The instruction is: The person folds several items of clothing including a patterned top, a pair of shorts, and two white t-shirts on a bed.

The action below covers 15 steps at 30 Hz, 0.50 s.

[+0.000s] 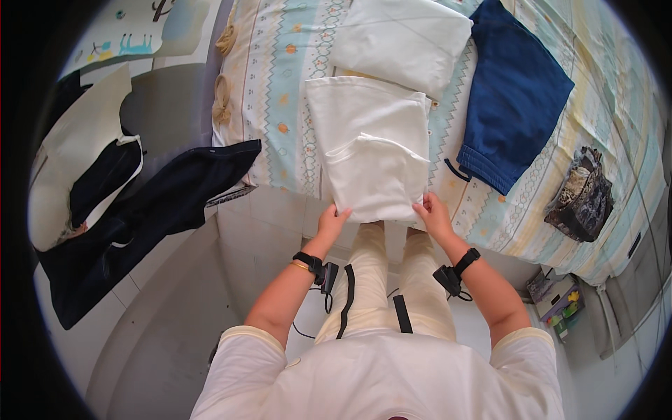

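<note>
A white garment (381, 178), partly folded into a rough rectangle, lies at the near edge of the bed. Its near part is doubled over the rest, and the fold makes a curved edge across the middle. My left hand (333, 222) pinches the near left corner between thumb and fingers. At the near right corner my right hand (435, 212) grips the same cloth in a similar pinch. The garment's exact kind cannot be made out from this fold. Just beyond it lies another folded white garment (402, 42).
The patterned bedspread (283, 84) bears blue drawstring shorts (514, 98) and a dark patterned bundle (582, 196) on the right. At the left, dark jeans (147, 199) and a cream garment (77, 161) hang over a grey surface. A small colourful box (560, 304) stands low at the right.
</note>
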{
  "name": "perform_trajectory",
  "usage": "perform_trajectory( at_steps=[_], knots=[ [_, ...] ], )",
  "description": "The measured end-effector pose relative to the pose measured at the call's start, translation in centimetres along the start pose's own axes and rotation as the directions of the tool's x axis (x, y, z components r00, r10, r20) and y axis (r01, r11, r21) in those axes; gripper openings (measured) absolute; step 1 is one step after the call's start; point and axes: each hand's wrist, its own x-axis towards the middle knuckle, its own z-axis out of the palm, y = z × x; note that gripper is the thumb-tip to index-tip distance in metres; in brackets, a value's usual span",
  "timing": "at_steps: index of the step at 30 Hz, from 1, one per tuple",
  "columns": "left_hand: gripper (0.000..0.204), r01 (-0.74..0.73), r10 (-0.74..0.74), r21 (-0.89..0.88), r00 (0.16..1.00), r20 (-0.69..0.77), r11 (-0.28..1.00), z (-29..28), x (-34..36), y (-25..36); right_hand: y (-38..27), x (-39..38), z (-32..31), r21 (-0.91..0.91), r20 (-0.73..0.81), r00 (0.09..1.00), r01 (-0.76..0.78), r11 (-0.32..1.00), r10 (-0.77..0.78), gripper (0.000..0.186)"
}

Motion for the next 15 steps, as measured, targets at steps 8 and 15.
perform_trajectory(
  at_steps=[8,15],
  knots=[
    [0.032,-0.274,0.289,0.097,0.927,-0.237,0.957,-0.5,-1.4,0.4,-1.7,0.0,1.0,-0.316,-0.476,0.793,0.248,0.916,-0.379,0.028],
    [0.031,0.204,-0.146,-0.460,0.977,0.158,0.864,-3.3,-5.7,3.8,-4.8,-2.0,-1.5,0.269,0.274,0.922,-0.345,0.899,0.272,0.035]
  ],
)
